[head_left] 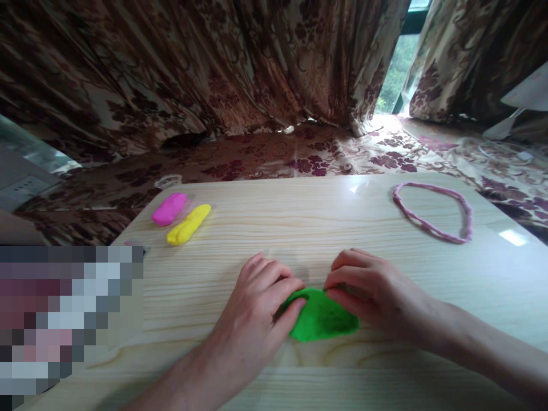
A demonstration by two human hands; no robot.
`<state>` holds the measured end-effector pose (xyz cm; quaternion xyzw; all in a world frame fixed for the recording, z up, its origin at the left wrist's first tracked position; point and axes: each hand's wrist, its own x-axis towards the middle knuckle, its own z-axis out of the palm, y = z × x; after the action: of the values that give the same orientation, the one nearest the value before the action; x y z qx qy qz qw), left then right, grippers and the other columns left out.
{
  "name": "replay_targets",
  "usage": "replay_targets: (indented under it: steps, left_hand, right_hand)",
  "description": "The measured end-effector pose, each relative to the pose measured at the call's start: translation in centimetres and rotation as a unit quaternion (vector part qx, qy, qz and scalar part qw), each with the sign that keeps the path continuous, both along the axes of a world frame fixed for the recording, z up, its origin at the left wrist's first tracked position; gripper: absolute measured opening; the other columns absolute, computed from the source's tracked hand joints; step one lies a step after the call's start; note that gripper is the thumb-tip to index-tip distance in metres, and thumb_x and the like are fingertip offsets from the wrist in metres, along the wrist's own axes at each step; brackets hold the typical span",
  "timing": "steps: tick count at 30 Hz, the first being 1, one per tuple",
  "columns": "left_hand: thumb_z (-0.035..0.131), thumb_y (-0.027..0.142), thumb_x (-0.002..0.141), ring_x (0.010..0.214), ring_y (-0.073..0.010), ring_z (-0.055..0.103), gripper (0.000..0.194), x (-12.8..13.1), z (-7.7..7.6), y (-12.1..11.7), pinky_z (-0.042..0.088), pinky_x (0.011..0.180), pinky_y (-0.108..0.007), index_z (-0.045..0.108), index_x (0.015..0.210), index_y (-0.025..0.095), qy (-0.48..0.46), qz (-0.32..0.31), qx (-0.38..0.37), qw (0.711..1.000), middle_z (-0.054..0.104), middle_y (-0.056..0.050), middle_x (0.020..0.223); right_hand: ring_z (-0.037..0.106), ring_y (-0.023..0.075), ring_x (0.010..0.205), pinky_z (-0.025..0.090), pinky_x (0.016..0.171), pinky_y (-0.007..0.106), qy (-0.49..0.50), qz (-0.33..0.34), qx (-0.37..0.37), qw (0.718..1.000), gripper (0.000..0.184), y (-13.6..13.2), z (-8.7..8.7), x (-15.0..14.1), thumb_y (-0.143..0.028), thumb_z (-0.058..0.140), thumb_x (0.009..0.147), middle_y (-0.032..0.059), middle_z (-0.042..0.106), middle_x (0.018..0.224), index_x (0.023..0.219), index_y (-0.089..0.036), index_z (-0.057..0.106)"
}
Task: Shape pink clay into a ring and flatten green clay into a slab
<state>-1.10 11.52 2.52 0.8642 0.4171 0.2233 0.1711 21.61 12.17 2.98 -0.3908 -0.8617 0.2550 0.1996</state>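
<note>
A flattened piece of bright green modelling clay lies on the table before me, with a darker smudged patch on its right part. My left hand pinches its upper left edge between thumb and fingers, and the edge there looks curled up. From the other side, my right hand pinches the far right edge with its fingertips. Farther back on the left lie a pink lump of clay and a yellow, elongated lump of clay, side by side and apart from both hands.
The pale wood-grain table carries a twisted pink loop at its far right. Patterned curtains and a floral-covered ledge stand behind it. A white lamp is at far right; a pixelated area covers the lower left.
</note>
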Motion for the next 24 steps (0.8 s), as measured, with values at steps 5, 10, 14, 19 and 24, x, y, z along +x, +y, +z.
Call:
replay_targets:
  steps: [5,10,14,19,24]
  left_hand:
    - [0.055,0.018,0.085,0.087,-0.018,0.049,0.012,0.1,-0.1,0.1,0.031,0.097,-0.044,0.065,0.091,0.022,-0.008,0.001,-0.003,1.0,0.057,-0.002,0.085]
    - [0.057,0.016,0.083,0.091,-0.0195,0.048,0.015,-0.4,0.1,-0.2,0.038,0.087,-0.039,0.063,0.096,0.019,-0.027,0.03,-0.026,0.999,0.055,-0.004,0.09]
    - [0.056,0.017,0.083,0.091,-0.0192,0.048,0.012,-0.8,0.0,-0.5,0.038,0.085,-0.038,0.063,0.092,0.019,-0.029,0.03,-0.04,0.998,0.054,-0.003,0.09]
    - [0.058,0.018,0.082,0.091,-0.019,0.048,0.009,-0.6,0.2,-0.8,0.039,0.083,-0.036,0.062,0.09,0.02,-0.027,0.033,-0.059,0.997,0.054,-0.003,0.09]
    - [0.058,0.017,0.083,0.091,-0.0195,0.05,0.012,-0.5,0.5,-0.7,0.038,0.085,-0.037,0.062,0.093,0.02,-0.028,0.033,-0.057,0.997,0.057,-0.003,0.088]
  right_hand:
    - [0.054,0.0165,0.079,0.042,0.071,0.03,-0.022,-0.006,0.032,0.999,0.02,-0.1,0.3,-0.2,-0.021,0.045,0.092,0.0064,0.06,0.088,0.093,-0.018,0.065]
    - [0.046,0.0232,0.107,0.037,0.09,0.04,-0.061,0.022,0.092,0.994,0.036,-1.4,1.1,-0.2,-0.029,0.047,0.091,0.0105,0.051,0.12,0.126,-0.02,0.049]
    - [0.044,0.023,0.109,0.034,0.093,0.041,-0.083,0.051,0.064,0.993,0.038,-1.8,1.0,-0.7,-0.037,0.046,0.091,0.0088,0.051,0.119,0.125,-0.02,0.05]
    - [0.045,0.0233,0.107,0.035,0.092,0.042,-0.067,0.055,0.065,0.994,0.042,-1.6,1.6,-1.8,-0.039,0.047,0.09,0.0086,0.051,0.118,0.127,-0.02,0.047]
    - [0.048,0.0235,0.101,0.038,0.089,0.042,-0.064,0.016,0.06,0.996,0.033,-1.7,2.0,-0.8,-0.031,0.045,0.091,0.0094,0.052,0.113,0.123,-0.022,0.052]
